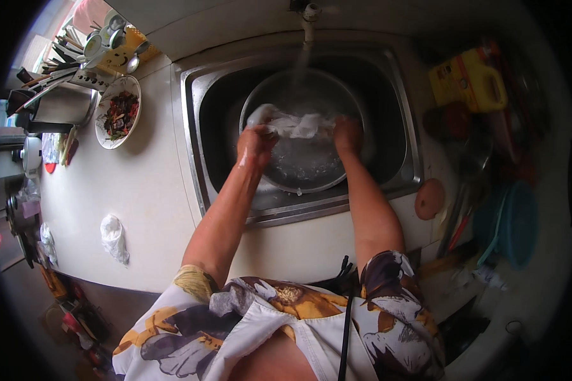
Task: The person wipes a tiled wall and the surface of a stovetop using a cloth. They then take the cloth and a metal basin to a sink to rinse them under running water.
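Observation:
My left hand grips one end of a wet, whitish, crumpled sheet, and my right hand holds the other. Whether it is thin cloth or plastic, I cannot tell. It is stretched between my hands over a round metal basin with bubbly water inside. The basin stands in a stainless steel sink. From the tap at the back wall, a stream of water runs down into the basin. The fingers of my right hand are blurred and partly hidden.
Left on the pale counter are a bowl of chopped dark red food, utensil holders and a crumpled white plastic bag. To the right are a yellow jug, a pinkish round object and a blue-green plastic basin.

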A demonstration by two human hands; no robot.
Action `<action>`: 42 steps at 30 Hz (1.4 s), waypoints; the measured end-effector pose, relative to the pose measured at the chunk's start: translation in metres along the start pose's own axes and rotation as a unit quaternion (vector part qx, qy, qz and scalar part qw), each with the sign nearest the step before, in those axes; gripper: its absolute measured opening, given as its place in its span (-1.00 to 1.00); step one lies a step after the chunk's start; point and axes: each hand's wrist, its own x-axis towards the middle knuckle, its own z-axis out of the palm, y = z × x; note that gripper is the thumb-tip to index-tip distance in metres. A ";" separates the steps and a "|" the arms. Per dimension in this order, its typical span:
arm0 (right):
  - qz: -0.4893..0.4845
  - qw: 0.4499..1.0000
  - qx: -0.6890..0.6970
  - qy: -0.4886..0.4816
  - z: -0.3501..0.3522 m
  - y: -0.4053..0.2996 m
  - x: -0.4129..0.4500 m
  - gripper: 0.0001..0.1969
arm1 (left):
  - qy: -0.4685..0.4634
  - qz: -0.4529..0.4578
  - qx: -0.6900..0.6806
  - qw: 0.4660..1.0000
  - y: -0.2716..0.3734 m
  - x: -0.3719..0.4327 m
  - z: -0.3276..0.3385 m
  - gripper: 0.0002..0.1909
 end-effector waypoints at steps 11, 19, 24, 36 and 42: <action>-0.228 0.863 0.450 -0.026 -0.051 -0.108 -0.092 -0.78 | -0.165 -0.283 -0.079 0.941 -0.032 0.022 -0.048 -0.57; 0.042 0.969 0.227 -0.092 -0.014 -0.038 0.000 -0.71 | -0.137 -0.066 -0.060 0.987 -0.027 -0.028 0.027 -0.70; 0.109 0.983 0.149 -0.004 0.030 -0.014 -0.012 -0.68 | 0.165 -0.199 -0.016 0.966 -0.010 -0.004 0.010 -0.46; -0.146 0.900 0.405 -0.070 -0.051 -0.117 -0.070 -0.79 | -0.295 -0.025 -0.181 0.938 -0.056 0.021 -0.038 -0.68; 0.089 0.945 0.315 -0.003 0.001 -0.064 -0.006 -0.79 | -0.101 -0.001 -0.012 0.995 -0.028 -0.021 0.016 -0.60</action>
